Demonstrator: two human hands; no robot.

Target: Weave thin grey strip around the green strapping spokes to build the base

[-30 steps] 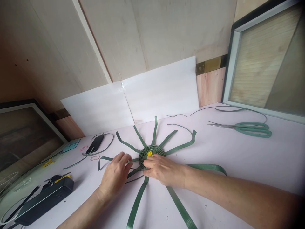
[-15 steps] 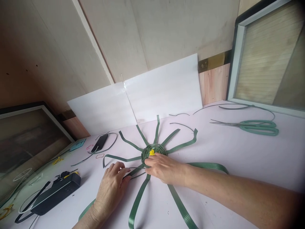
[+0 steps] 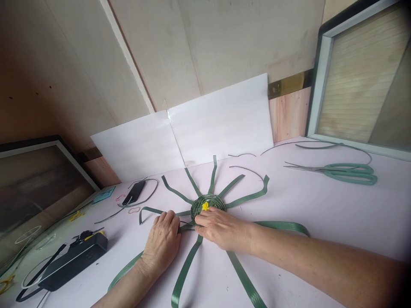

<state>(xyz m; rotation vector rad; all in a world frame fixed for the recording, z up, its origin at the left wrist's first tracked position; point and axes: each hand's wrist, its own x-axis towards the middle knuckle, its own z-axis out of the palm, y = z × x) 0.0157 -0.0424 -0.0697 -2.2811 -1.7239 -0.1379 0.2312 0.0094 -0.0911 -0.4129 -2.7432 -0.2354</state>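
A round woven disc of green strips (image 3: 208, 203) with a yellow knot (image 3: 205, 206) at its middle lies on the pale table (image 3: 321, 214). Several green strips (image 3: 247, 196) fan out from it like spokes. My right hand (image 3: 223, 229) rests on the disc's near edge, fingers pressed down on the weave. My left hand (image 3: 163, 241) lies just left of the disc, fingers curled over a thin dark strand (image 3: 184, 223) and a green spoke. The fingertips of both hands nearly meet at the disc's rim.
Green-handled scissors (image 3: 340, 172) lie at the right back. A phone (image 3: 134, 192), a black device (image 3: 72, 261) and small clips sit at the left. White sheets (image 3: 199, 128) lean on the wall; framed panels stand at both sides.
My left hand first slid down and left away from the disc, then came back up beside it, closing on the thin strand. My right hand has stayed on the disc.
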